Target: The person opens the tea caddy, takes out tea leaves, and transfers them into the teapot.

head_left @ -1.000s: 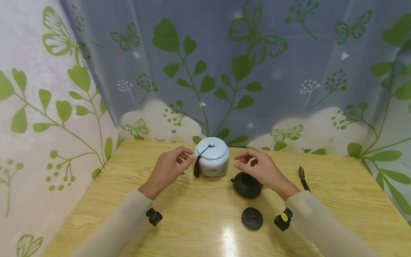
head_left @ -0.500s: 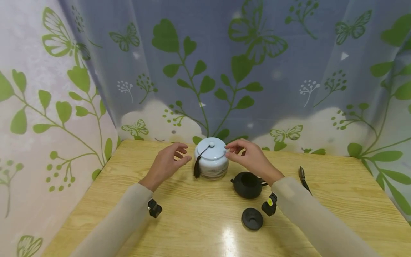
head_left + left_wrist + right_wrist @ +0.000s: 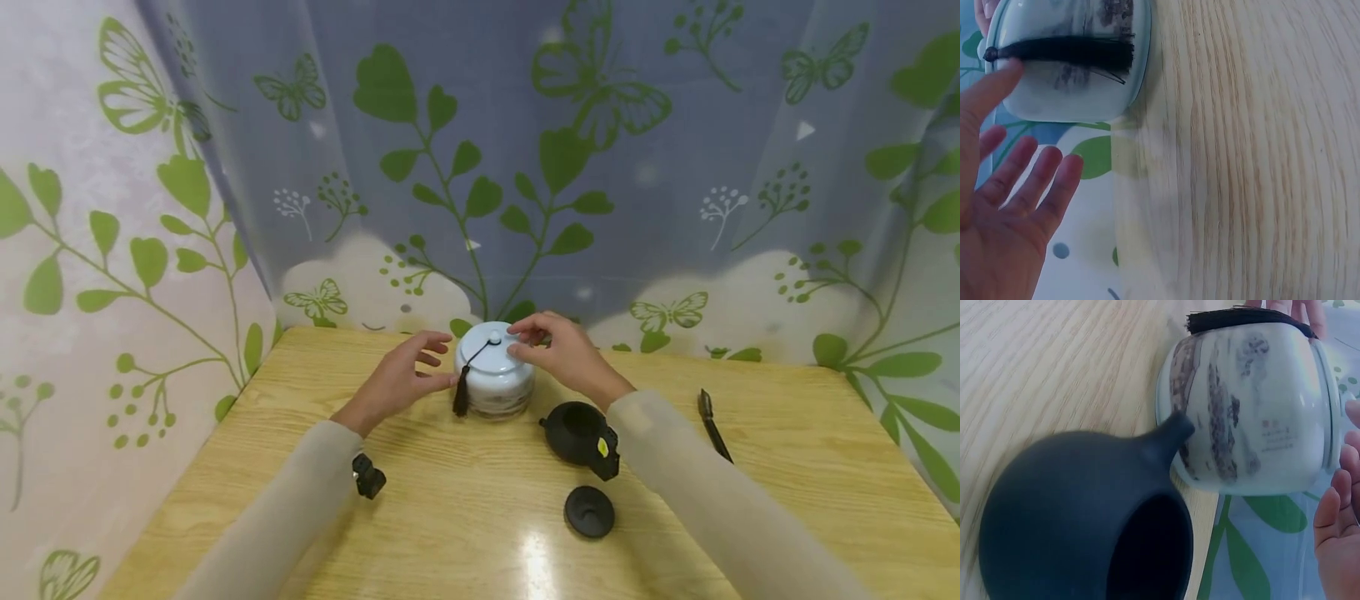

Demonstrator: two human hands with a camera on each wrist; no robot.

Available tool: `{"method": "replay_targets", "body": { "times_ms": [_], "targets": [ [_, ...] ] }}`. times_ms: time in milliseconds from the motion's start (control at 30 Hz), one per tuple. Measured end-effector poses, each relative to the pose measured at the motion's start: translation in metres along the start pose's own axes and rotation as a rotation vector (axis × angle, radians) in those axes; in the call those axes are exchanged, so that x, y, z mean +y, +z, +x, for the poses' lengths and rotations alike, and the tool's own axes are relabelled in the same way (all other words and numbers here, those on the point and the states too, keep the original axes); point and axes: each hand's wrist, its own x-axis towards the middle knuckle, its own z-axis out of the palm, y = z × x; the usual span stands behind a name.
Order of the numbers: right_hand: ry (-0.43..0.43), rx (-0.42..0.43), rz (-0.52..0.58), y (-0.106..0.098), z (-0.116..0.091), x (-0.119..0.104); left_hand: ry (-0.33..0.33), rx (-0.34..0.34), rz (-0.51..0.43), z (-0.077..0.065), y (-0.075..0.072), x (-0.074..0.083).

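A white porcelain jar (image 3: 498,396) with dark landscape painting stands at the table's far side. Its lid (image 3: 495,358) is on, and a black tassel (image 3: 461,393) hangs from the knob down the left front. My left hand (image 3: 399,377) is at the jar's left, thumb close to the tassel and fingers spread; in the left wrist view, the thumb tip overlaps the tassel's top. Over the lid's right edge reaches my right hand (image 3: 561,352), fingers loosely bent, thumb and forefinger apart beside the knob. Neither hand holds anything.
A black teapot (image 3: 568,433) without its lid stands right of the jar, partly behind the right wrist's camera. Its round black lid (image 3: 589,511) lies nearer me. A slim dark tool (image 3: 712,427) lies farther right. A patterned curtain (image 3: 480,167) backs the wooden table (image 3: 435,517).
My right hand has moved left from above the teapot to over the jar's lid. The left hand drew back slightly, then came in again with its fingers more spread. The jar has stayed put.
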Motion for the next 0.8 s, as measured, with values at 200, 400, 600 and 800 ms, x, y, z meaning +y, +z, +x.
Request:
{"method": "replay_targets", "body": {
  "times_ms": [200,400,600,800],
  "targets": [
    [-0.026,-0.005,-0.008,0.010,0.009,-0.006,0.029,-0.087,-0.073,0.005,0.005,-0.001],
    [-0.008,0.008,-0.024,0.017,0.016,-0.007,0.024,-0.167,-0.124,0.013,0.013,0.001],
    [0.000,0.017,-0.044,0.020,0.019,-0.007,0.023,-0.237,-0.193,0.023,0.022,0.001],
    [0.008,0.024,-0.044,0.019,0.021,-0.007,-0.003,-0.231,-0.203,0.026,0.026,-0.003]
  ]
}}
